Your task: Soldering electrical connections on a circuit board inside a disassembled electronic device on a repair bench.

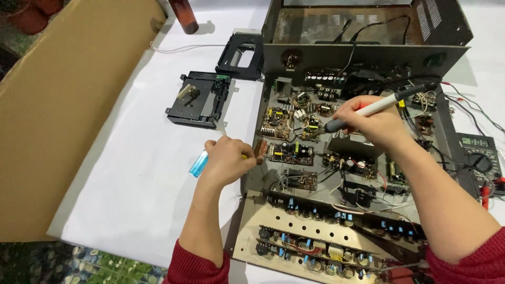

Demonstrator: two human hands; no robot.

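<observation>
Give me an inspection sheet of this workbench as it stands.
Surface: white table.
Job's things: open metal chassis full of circuit boards; soldering iron; blue-handled tool.
Clutter: two black drive frames, multimeter, brown bottle.
Hands: right hand holds the iron over the boards; left hand grips the blue-handled tool.
Cables: meter leads, white wire.
Surroundings: cardboard sheet, patterned floor.

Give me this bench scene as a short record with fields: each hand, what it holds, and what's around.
left hand: grips a blue-handled tool at the chassis edge
right hand: holds a soldering iron, tip down near the circuit boards
chassis: open metal case, many boards and wires
left of chassis: two black drive parts on the white table
far right: multimeter
</observation>
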